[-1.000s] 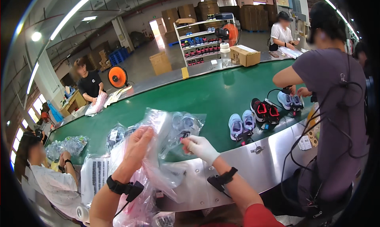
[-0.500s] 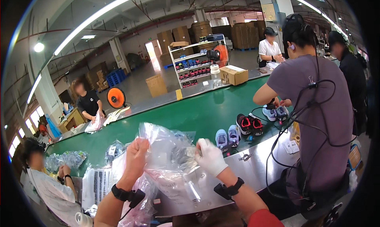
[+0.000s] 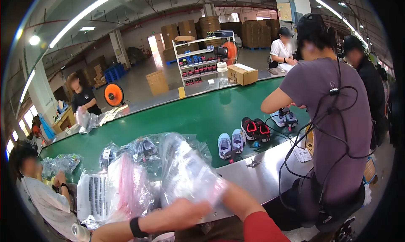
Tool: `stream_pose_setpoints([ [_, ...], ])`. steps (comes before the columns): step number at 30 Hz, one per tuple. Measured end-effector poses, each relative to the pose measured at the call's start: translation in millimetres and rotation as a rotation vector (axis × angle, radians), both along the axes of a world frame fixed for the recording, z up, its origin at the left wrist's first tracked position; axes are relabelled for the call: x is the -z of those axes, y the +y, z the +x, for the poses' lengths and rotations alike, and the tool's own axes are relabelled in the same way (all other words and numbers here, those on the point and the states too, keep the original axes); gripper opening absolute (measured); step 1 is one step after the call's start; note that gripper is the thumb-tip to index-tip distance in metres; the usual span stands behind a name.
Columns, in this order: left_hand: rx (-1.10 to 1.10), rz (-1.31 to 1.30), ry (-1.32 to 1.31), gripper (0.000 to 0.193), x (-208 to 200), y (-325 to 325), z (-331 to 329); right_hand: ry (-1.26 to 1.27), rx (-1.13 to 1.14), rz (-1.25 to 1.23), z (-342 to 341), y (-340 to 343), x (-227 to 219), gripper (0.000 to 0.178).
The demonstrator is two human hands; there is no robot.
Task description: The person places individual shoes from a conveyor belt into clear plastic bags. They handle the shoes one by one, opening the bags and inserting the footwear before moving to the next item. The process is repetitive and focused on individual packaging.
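Note:
A clear plastic bag (image 3: 183, 166) stands up in front of me, its open end turned toward my body. My left hand (image 3: 183, 215), somewhat blurred, is closed at the bag's lower edge. My right hand (image 3: 214, 189), in a white glove, is at the bag's mouth and seems to reach inside it; the plastic veils its fingers. Left of the bag lies a stack of flat clear and pinkish plastic bags (image 3: 124, 183), with a printed bag (image 3: 93, 195) beside it. Bagged shoes (image 3: 147, 148) lie just behind on the green belt.
On the green belt (image 3: 181, 119) stand light blue shoes (image 3: 230, 145) and black-and-red shoes (image 3: 255, 129). A co-worker (image 3: 337, 124) with hanging cables handles shoes at right. Another person (image 3: 44, 195) sits at left. A steel ledge (image 3: 240, 178) runs along the near side.
Both hands have come down and closer to my body. The bag, earlier stretched between them, now stands upright with my right hand at its mouth. My view has shifted slightly right.

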State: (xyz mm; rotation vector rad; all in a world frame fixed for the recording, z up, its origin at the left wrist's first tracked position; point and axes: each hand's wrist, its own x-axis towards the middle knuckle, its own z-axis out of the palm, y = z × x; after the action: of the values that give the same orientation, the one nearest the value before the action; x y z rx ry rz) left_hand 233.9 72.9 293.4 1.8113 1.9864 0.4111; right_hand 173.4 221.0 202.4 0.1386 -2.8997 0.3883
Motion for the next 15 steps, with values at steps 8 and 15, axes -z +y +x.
stream_pose_setpoints([
  [8,-0.723,0.659,-0.064,0.025,-8.0,18.1,-121.1,0.056,-0.241,-0.374,24.9,8.8,-33.9,0.027],
  [15,-0.652,0.614,-0.121,0.026,-12.1,27.8,-108.4,0.163,0.516,-0.310,56.2,131.6,-29.4,0.048],
])
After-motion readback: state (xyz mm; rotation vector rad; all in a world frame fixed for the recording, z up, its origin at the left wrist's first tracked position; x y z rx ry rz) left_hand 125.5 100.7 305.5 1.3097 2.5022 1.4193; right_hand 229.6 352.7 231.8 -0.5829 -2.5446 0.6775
